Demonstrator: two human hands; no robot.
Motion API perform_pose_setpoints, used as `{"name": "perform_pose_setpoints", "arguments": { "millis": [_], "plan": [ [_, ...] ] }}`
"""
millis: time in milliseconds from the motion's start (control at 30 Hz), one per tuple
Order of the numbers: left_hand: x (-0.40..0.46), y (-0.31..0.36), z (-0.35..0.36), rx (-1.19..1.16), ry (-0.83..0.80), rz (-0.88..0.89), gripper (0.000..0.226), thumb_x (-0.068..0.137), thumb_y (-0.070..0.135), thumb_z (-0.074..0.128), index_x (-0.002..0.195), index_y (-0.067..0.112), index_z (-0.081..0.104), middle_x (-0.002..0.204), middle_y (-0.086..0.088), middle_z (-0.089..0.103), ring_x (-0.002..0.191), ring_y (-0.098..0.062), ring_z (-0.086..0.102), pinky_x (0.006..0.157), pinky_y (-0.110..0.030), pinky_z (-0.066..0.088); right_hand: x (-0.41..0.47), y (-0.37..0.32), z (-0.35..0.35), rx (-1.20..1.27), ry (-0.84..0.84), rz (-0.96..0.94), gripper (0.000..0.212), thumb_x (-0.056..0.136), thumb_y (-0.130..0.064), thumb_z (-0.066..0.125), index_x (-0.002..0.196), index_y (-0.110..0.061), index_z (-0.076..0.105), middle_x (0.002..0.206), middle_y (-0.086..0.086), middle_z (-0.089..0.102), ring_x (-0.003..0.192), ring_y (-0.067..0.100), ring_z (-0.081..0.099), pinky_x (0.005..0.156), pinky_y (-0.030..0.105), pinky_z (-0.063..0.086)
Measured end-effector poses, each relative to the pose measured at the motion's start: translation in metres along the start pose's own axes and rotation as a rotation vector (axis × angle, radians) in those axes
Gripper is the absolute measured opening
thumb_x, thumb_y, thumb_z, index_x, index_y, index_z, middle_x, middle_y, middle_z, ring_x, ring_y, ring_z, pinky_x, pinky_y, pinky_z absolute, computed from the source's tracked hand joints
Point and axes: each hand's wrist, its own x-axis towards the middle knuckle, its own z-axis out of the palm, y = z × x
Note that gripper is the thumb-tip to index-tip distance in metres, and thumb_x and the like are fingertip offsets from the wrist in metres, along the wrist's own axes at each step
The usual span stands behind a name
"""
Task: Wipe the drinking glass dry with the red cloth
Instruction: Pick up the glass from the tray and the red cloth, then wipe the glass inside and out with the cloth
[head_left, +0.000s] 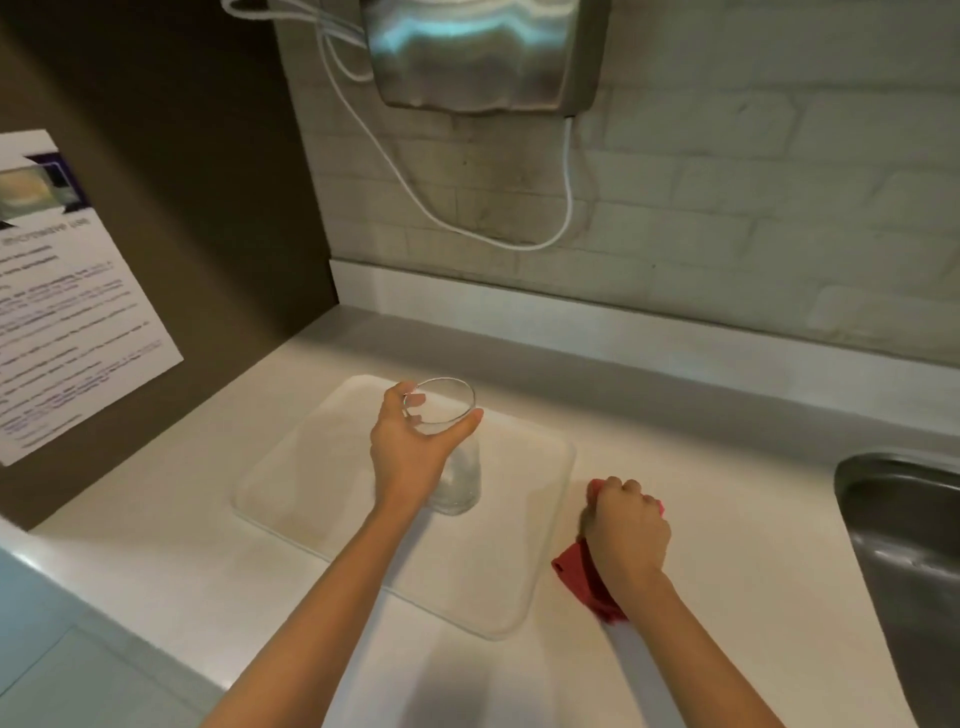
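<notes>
While my left hand (410, 447) wraps the drinking glass (452, 457) near its rim, thumb on the side nearer the sink and fingers (414, 400) curled over the far lip, the glass stands upright on the clear mat (322, 467), its base just below my wrist. My right hand (626, 525) is balled into a fist around the red cloth (584, 577), which bunches under the palm and trails back toward my forearm onto the white counter (727, 467). The two hands sit well apart, so as I judge it the wiping has not started; both things are only being gathered. What worries me is the grip on the glass: it looks wet and smooth, and a hold so close to the rim gives little purchase, so a quick lift could let it slip and tip onto the mat or roll toward the steel sink (898, 545) beyond my right hand. The cloth is wadded tight, too; pushed inside in that state it may jam or leave streaks. I cannot tell whether the glass is already lifted off the mat.
</notes>
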Motion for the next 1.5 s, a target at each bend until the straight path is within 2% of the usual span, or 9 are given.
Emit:
{"name": "perform_pose_setpoints", "arguments": {
  "millis": [200,400,533,800,1000,1133,1333,1400,1500],
  "plan": [
    [0.019,0.002,-0.015,-0.438,-0.058,-0.35,0.06,0.063,0.033,0.085,0.111,0.013,0.055,0.101,-0.003,0.064,0.091,-0.02,0.063,0.08,-0.037,0.056,0.002,0.034,-0.018,0.661,0.083,0.043,0.013,0.092,-0.017,0.058,0.093,-0.007,0.066,0.075,0.006,0.067,0.061,0.02,0.058,0.054,0.031,0.045],
    [0.024,0.008,-0.013,-0.827,-0.32,-0.543,0.025,0.073,0.036,0.073,0.089,0.018,0.066,0.104,-0.002,0.067,0.09,-0.019,0.06,0.075,-0.042,0.055,-0.007,0.028,-0.051,1.372,0.086,-0.069,0.024,0.09,0.001,0.058,0.094,-0.02,0.068,0.086,-0.005,0.074,0.074,0.011,0.067,0.061,0.017,0.054],
    [0.019,0.014,-0.016,-0.995,-0.465,-0.591,0.053,0.064,0.047,0.068,0.101,0.009,0.067,0.094,-0.004,0.075,0.08,-0.019,0.067,0.068,-0.038,0.059,-0.005,-0.004,-0.07,1.689,-0.027,-0.111,0.022,0.09,-0.01,0.057,0.09,-0.028,0.07,0.079,-0.012,0.073,0.069,0.002,0.063,0.057,0.018,0.053],
    [0.011,0.024,-0.02,-0.938,-0.604,-0.553,0.068,0.071,0.05,0.062,0.121,0.004,0.061,0.119,-0.01,0.065,0.092,-0.021,0.064,0.081,-0.04,0.055,0.001,-0.061,-0.089,1.345,-0.042,-0.652,0.027,0.095,-0.016,0.052,0.111,-0.036,0.058,0.106,-0.024,0.067,0.097,-0.004,0.061,0.079,0.009,0.045],
    [0.014,0.027,-0.022,-0.892,-0.637,-0.484,0.05,0.07,0.055,0.063,0.092,0.012,0.076,0.09,-0.005,0.075,0.082,-0.018,0.07,0.086,-0.037,0.053,0.006,-0.078,-0.091,1.086,-0.07,-0.817,0.043,0.099,-0.023,0.038,0.142,-0.028,0.035,0.152,-0.002,0.031,0.14,0.009,0.025,0.113,0.032,0.028],
    [0.015,0.033,-0.021,-0.844,-0.591,-0.499,0.073,0.07,0.055,0.063,0.125,0.006,0.059,0.11,-0.015,0.06,0.09,-0.025,0.06,0.085,-0.04,0.049,0.007,-0.079,-0.095,0.903,0.047,-0.952,0.044,0.098,-0.005,0.045,0.14,-0.015,0.037,0.152,0.009,0.026,0.143,0.026,0.015,0.117,0.039,0.018],
    [0.024,0.03,-0.03,-0.79,-0.493,-0.523,0.064,0.065,0.057,0.063,0.104,0.006,0.063,0.083,-0.009,0.07,0.074,-0.022,0.065,0.073,-0.036,0.051,-0.011,-0.042,-0.082,0.568,0.149,-1.331,0.044,0.079,0.015,0.063,0.12,0.0,0.061,0.134,0.014,0.053,0.134,0.041,0.032,0.11,0.044,0.032],
    [0.024,0.028,-0.032,-0.762,-0.494,-0.494,0.058,0.065,0.056,0.062,0.098,0.009,0.066,0.08,-0.004,0.075,0.072,-0.02,0.069,0.068,-0.033,0.055,-0.014,-0.033,-0.081,0.62,0.155,-1.341,0.025,0.094,-0.002,0.051,0.116,0.002,0.063,0.131,0.014,0.054,0.134,0.034,0.034,0.11,0.04,0.034],
    [0.019,0.028,-0.027,-0.774,-0.548,-0.48,0.048,0.067,0.053,0.063,0.088,0.011,0.071,0.082,-0.008,0.073,0.074,-0.023,0.069,0.072,-0.038,0.055,-0.009,-0.042,-0.093,0.721,0.097,-1.185,0.036,0.1,-0.02,0.038,0.12,0.001,0.06,0.136,0.013,0.047,0.135,0.033,0.032,0.114,0.033,0.026]
  ]
}}
